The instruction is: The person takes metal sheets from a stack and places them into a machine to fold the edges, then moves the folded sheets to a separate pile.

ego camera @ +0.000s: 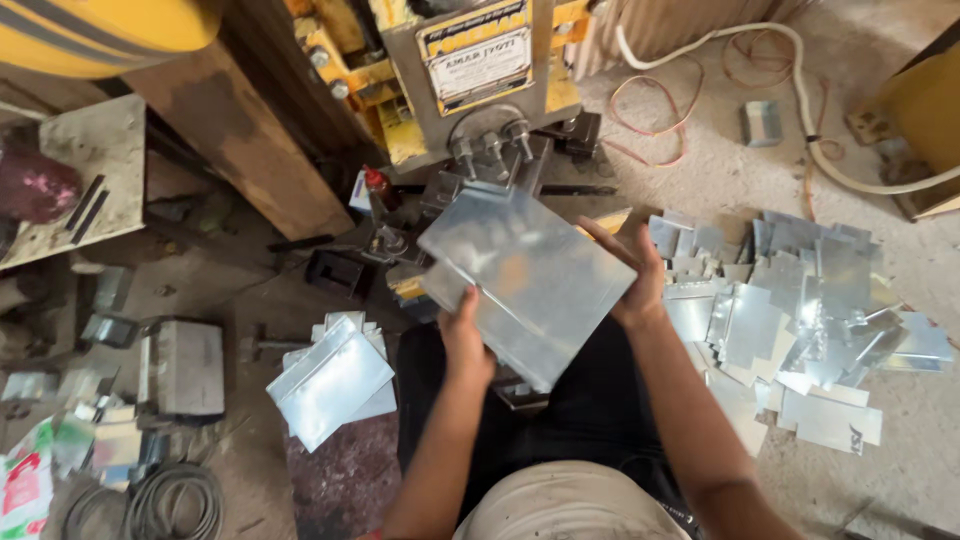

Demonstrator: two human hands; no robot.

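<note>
Your left hand (463,335) and right hand (635,280) clamp one metal sheet (530,280) at the press (480,110); a few bent pieces (330,385) lie left, many blanks (790,320) remain right.

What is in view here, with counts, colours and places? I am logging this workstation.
metal sheets: small stack, silver, held in front of the press
press machine: one, grey and yellow, top centre
loose sheet pile: many, silver, floor at right
stacked sheets: a few, silver, floor at left
white hose: one, top right
coiled cable: one, grey, bottom left
left hand: grip on the stack's near edge
right hand: grip on its right edge
</note>
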